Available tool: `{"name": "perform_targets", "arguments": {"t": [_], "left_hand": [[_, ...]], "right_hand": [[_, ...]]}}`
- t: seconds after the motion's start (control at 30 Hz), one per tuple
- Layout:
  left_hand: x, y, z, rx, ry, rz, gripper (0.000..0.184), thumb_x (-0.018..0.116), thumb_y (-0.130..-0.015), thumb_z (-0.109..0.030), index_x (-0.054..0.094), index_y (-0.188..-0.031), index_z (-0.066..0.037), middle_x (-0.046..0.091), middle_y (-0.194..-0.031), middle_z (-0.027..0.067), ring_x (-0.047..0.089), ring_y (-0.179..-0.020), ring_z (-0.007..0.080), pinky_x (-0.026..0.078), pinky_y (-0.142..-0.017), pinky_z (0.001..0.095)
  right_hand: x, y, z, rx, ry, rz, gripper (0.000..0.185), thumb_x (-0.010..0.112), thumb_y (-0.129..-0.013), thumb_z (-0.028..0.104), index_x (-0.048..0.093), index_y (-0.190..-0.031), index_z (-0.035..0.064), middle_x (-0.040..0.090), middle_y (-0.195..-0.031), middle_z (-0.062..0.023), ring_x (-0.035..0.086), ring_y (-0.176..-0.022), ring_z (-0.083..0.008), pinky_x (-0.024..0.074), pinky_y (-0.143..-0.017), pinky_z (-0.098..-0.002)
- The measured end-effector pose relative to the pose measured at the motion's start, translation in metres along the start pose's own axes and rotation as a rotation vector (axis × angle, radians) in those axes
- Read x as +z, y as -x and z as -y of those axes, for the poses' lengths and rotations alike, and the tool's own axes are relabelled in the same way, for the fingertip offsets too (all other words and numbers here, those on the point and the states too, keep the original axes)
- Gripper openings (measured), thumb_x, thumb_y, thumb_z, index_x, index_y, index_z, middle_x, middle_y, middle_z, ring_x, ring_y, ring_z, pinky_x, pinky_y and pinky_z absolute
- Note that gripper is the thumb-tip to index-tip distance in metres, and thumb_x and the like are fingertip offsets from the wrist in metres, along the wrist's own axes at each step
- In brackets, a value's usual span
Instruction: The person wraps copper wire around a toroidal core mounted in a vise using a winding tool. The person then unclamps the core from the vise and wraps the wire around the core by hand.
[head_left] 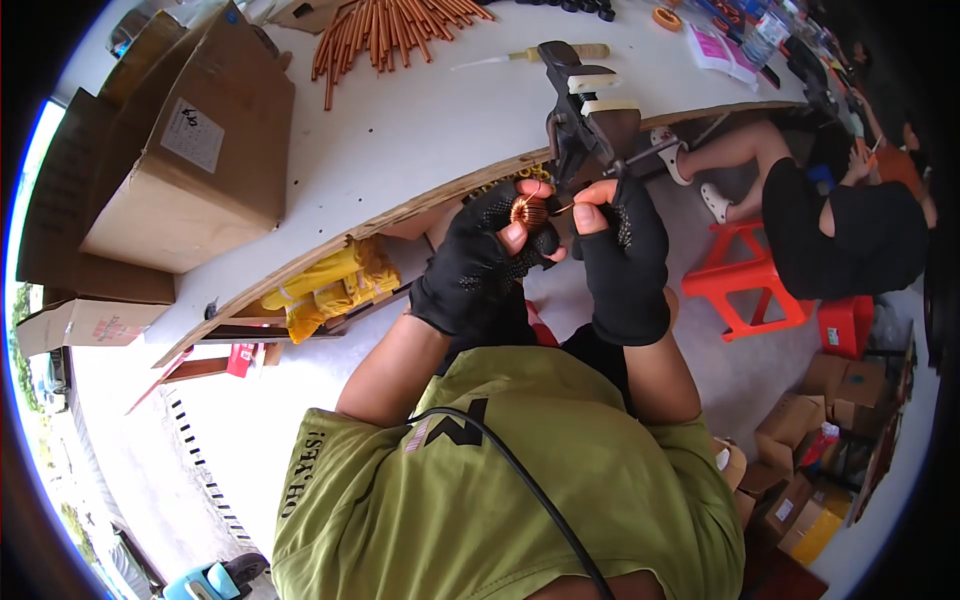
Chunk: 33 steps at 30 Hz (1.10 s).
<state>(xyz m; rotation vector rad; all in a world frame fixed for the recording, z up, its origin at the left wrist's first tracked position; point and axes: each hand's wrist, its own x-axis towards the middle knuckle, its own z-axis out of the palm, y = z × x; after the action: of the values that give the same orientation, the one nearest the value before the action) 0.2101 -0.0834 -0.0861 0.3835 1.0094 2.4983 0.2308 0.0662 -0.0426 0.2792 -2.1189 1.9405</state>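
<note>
My left hand (490, 240), in a black fingerless glove, grips a small copper-wound coil (526, 211) between thumb and fingers. To its right my right hand (615, 235), gloved the same way, pinches the end of a copper wire (564, 209) between thumb and forefinger. The wire seems to run toward the coil, though its join is too small to make out. Just beyond both hands a dark bench vise (590, 115) with pale jaw pads is fixed at the table edge.
A white table (400, 130) carries a cardboard box (215, 140), a fan of copper rods (385, 40) and a screwdriver-like tool (540, 54). Yellow cloth (335, 285) lies below the edge. At right a person (840, 220) sits beside a red stool (745, 280); cardboard boxes (790, 430) stand behind.
</note>
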Motion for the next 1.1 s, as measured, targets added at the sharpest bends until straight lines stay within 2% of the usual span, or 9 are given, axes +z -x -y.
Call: {"name": "perform_targets", "arguments": {"t": [0.1, 0.4, 0.5, 0.6, 0.73, 0.83, 0.93, 1.03, 1.1], "left_hand": [[0.000, 0.002, -0.004, 0.012, -0.057, 0.007, 0.052, 0.065, -0.080, -0.030, 0.045, -0.118, -0.002, 0.055, -0.101, 0.0094, 0.058, -0.078, 0.0181, 0.047, -0.068, 0.0284], [-0.001, -0.001, -0.003, 0.030, -0.459, 0.092, 0.049, 0.064, -0.080, -0.028, 0.046, -0.117, 0.000, 0.056, -0.103, 0.0090, 0.056, -0.080, 0.0155, 0.046, -0.072, 0.0280], [0.005, -0.003, -0.004, 0.121, -0.669, 0.041, 0.044, 0.066, -0.078, -0.020, 0.049, -0.113, 0.000, 0.055, -0.102, 0.0084, 0.056, -0.085, 0.0162, 0.045, -0.076, 0.0285], [0.006, -0.002, -0.005, 0.269, -0.813, 0.029, 0.039, 0.068, -0.075, -0.015, 0.054, -0.108, 0.000, 0.054, -0.099, 0.0097, 0.056, -0.087, 0.0190, 0.045, -0.077, 0.0285], [0.006, -0.004, -0.014, 0.486, -1.180, 0.089, 0.042, 0.071, -0.072, -0.017, 0.055, -0.106, -0.001, 0.053, -0.099, 0.0125, 0.056, -0.089, 0.0240, 0.044, -0.078, 0.0316], [0.017, 0.000, -0.022, 0.417, -1.210, 0.072, 0.043, 0.072, -0.070, -0.015, 0.055, -0.106, -0.001, 0.053, -0.098, 0.0134, 0.056, -0.089, 0.0263, 0.044, -0.077, 0.0332], [0.014, -0.001, -0.020, 0.486, -1.279, 0.063, 0.042, 0.072, -0.069, -0.013, 0.056, -0.105, -0.001, 0.053, -0.097, 0.0140, 0.056, -0.086, 0.0283, 0.045, -0.074, 0.0334], [0.016, 0.001, -0.019, 0.538, -1.399, 0.049, 0.042, 0.073, -0.065, -0.007, 0.057, -0.103, -0.002, 0.055, -0.095, 0.0130, 0.058, -0.086, 0.0265, 0.047, -0.072, 0.0309], [0.017, -0.001, -0.019, 0.515, -1.470, 0.067, 0.043, 0.074, -0.063, -0.005, 0.057, -0.103, -0.002, 0.056, -0.094, 0.0127, 0.058, -0.086, 0.0256, 0.048, -0.072, 0.0299]], "right_hand": [[-0.009, 0.002, -0.021, -0.222, 0.455, -0.062, 0.006, 0.055, -0.084, 0.008, 0.052, -0.086, 0.0031, 0.058, -0.074, -0.0094, 0.059, -0.062, -0.0213, 0.0451, -0.055, -0.0310], [0.013, 0.020, -0.055, 0.066, 0.058, -0.022, 0.009, 0.058, -0.079, 0.004, 0.053, -0.087, 0.0025, 0.061, -0.074, -0.0091, 0.061, -0.065, -0.0212, 0.0472, -0.059, -0.0306], [0.016, 0.020, -0.056, -0.069, 0.022, -0.078, 0.019, 0.060, -0.077, 0.004, 0.056, -0.095, 0.0031, 0.063, -0.077, -0.0086, 0.063, -0.067, -0.0197, 0.0482, -0.059, -0.0302], [0.002, 0.017, -0.034, -0.068, 0.292, 0.000, 0.028, 0.061, -0.077, 0.006, 0.056, -0.104, 0.0035, 0.063, -0.081, -0.0104, 0.064, -0.069, -0.0194, 0.0478, -0.058, -0.0304], [-0.007, 0.024, -0.022, -0.372, 0.742, -0.075, 0.027, 0.061, -0.080, 0.013, 0.057, -0.106, 0.0065, 0.062, -0.080, -0.0109, 0.063, -0.067, -0.0244, 0.0477, -0.057, -0.0326], [-0.017, 0.016, -0.019, 0.024, 0.349, 0.016, 0.030, 0.063, -0.077, 0.014, 0.057, -0.106, 0.0084, 0.062, -0.080, -0.0095, 0.061, -0.067, -0.0260, 0.0479, -0.057, -0.0340], [-0.019, 0.016, -0.015, -0.430, 0.678, -0.061, 0.030, 0.065, -0.074, 0.015, 0.057, -0.103, 0.0098, 0.059, -0.079, -0.0075, 0.060, -0.063, -0.0221, 0.0476, -0.055, -0.0316], [-0.017, 0.017, 0.007, -0.628, 1.161, 0.131, 0.025, 0.060, -0.074, 0.005, 0.059, -0.099, 0.0095, 0.059, -0.084, -0.0045, 0.057, -0.063, -0.0170, 0.0447, -0.054, -0.0274], [-0.018, 0.016, 0.009, -0.627, 1.303, 0.183, 0.015, 0.060, -0.073, 0.012, 0.057, -0.088, 0.0118, 0.054, -0.079, -0.0020, 0.054, -0.062, -0.0168, 0.0433, -0.052, -0.0292]]}}
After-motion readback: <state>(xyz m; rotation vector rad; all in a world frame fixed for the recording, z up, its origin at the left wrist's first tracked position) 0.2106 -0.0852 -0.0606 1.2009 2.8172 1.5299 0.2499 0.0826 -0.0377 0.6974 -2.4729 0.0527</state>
